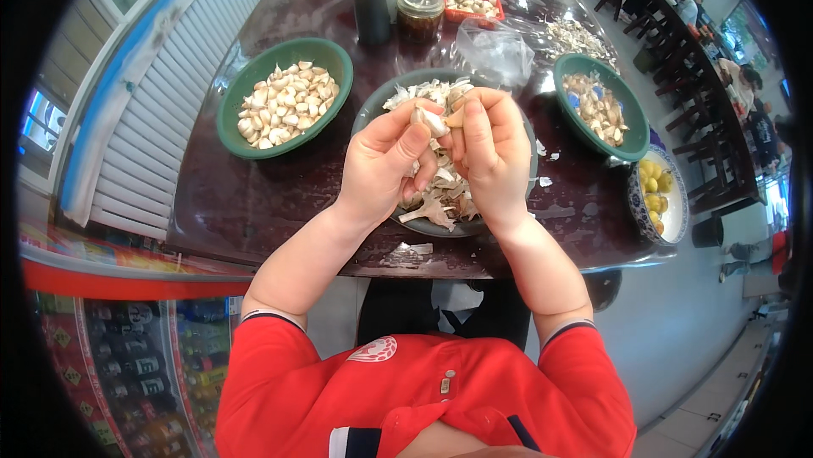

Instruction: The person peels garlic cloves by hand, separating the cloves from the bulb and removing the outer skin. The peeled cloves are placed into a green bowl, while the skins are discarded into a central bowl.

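My left hand (390, 153) pinches a garlic clove (430, 120) with whitish skin between thumb and forefinger. My right hand (489, 147) meets it from the right and grips a tan piece of garlic skin (455, 119) at the clove's end. Both hands are above a grey basin (528, 194) holding loose garlic skins (437, 204). At left, a green basket (333, 105) holds many peeled-looking cloves (289, 102). Another green basket (637, 134), at right, contains cloves in their skins (597, 109) and something blue.
Behind the basin stand a sauce bottle (370, 7), a lidded glass jar (420, 15), a clear plastic bag (495, 51) and a red tray (502, 12) of garlic. Skins (577, 39) lie heaped at back right. A patterned bowl (678, 204) with yellow fruit stands near the right edge.
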Demonstrator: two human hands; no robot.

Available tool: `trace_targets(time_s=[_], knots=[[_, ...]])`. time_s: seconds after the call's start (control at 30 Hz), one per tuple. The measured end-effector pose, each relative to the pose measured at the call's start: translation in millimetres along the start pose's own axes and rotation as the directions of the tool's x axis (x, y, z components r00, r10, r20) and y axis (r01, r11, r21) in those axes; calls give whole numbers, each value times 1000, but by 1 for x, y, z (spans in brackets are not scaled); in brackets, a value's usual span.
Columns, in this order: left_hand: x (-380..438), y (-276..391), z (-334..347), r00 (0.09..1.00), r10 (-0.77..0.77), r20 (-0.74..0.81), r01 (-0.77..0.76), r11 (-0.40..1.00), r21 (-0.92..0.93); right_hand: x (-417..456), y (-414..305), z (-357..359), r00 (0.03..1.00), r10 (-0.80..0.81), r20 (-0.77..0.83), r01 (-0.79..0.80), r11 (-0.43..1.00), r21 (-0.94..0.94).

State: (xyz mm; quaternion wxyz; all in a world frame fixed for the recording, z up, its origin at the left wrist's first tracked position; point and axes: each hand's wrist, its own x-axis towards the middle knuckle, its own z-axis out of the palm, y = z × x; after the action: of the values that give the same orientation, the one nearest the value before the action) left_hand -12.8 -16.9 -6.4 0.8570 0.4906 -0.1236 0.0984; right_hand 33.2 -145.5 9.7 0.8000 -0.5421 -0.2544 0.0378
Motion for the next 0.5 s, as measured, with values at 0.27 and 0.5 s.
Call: trace_targets(time_s=[0.27,0.5], knots=[[2,13,-14,986,157,51,-164,968,188,5,-24,3,888,371,273,-422,893,158],[-10,33,-11,918,369,146,-388,911,139,-14,-47,35,955,200,221,-187,979,-80]])
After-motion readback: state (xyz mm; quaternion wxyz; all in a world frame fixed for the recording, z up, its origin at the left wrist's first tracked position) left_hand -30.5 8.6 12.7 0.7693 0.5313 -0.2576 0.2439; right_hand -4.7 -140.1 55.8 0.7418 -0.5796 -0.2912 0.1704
